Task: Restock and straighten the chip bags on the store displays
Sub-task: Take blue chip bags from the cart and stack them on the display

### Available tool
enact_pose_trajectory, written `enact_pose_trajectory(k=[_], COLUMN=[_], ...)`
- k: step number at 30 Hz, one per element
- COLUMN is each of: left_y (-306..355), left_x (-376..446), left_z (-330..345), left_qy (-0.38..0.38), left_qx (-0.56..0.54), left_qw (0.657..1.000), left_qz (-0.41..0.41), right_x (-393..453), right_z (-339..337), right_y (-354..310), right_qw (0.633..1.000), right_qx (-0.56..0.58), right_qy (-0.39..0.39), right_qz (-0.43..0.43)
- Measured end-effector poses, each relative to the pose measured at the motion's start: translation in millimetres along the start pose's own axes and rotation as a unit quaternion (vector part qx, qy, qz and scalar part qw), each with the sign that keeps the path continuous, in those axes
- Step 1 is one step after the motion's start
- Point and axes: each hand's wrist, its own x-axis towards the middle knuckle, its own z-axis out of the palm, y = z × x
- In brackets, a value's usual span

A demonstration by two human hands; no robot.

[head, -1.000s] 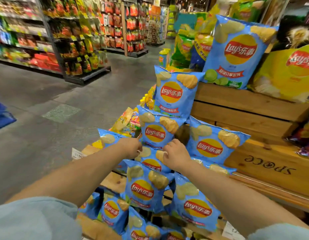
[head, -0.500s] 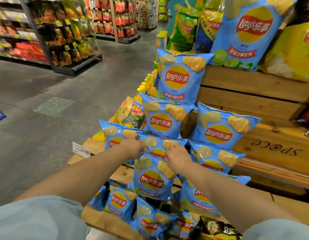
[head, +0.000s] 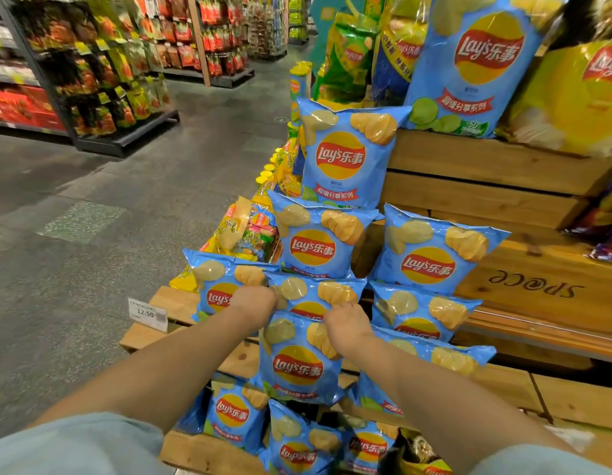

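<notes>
head | left hand [head: 255, 302], right hand [head: 345, 323] both pinch blue chip bag [head: 299, 361] top | fingertips hidden

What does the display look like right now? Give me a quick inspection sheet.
Surface: stepped wooden crates and pallet boards.
Job's things: blue chip bags stacked in tiers, most upright with logos facing out; the front bag leans forward off the stack.
Clutter: mixed yellow snack packs behind the left bags; a price tag on the pallet edge.
Hands: left hand and right hand each grip a top corner of the front bag.
Cables: nothing seen.
Surroundings: grey aisle floor, stocked shelves at left, large bags on the top crate.
</notes>
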Motion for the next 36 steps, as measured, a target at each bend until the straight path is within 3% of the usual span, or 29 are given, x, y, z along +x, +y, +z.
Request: enact_pose_trajectory(k=[5, 11, 17, 22, 29, 33, 36], left_y=[-15.1, -8.9, -20.5, -24.4, -31.4, -34.0, -32.9], left_x=[1.4, 5.5, 2.8, -4.9, -36.2, -56.5, -62.6], left_z=[-2.2, 4.9, -28.5, -65.4, -126.0, -172.7, -210.6], left_qy=[0.029, 0.001, 0.008, 0.01, -0.014, 0.017, 0.077], left_qx=[-0.02, -0.013, -0.027, -0.014, 0.011, -0.029, -0.057], left_qw=[0.999, 1.0, 1.0, 1.0, 1.0, 0.999, 0.995], left_qz=[-0.009, 0.001, 0.002, -0.022, 0.003, -0.005, -0.002], right_x=[3.6, -2.7, -5.9, -12.2, -29.8, -37.4, -42.9], right_z=[-9.0, -4.8, -30.1, -54.5, -87.5, -121.5, -154.3], right_y=[-4.3, -3.8, 2.7, 8.3, 31.1, 50.8, 72.1], right_qw=[0.999, 0.999, 0.994, 0.992, 0.977, 0.965, 0.961], right_qx=[0.029, 0.048, 0.109, 0.105, 0.122, 0.117, 0.118], right_qy=[0.03, 0.002, 0.029, 0.071, 0.167, 0.229, 0.251], right_qz=[-0.003, 0.0, 0.01, -0.001, -0.054, -0.06, -0.019])
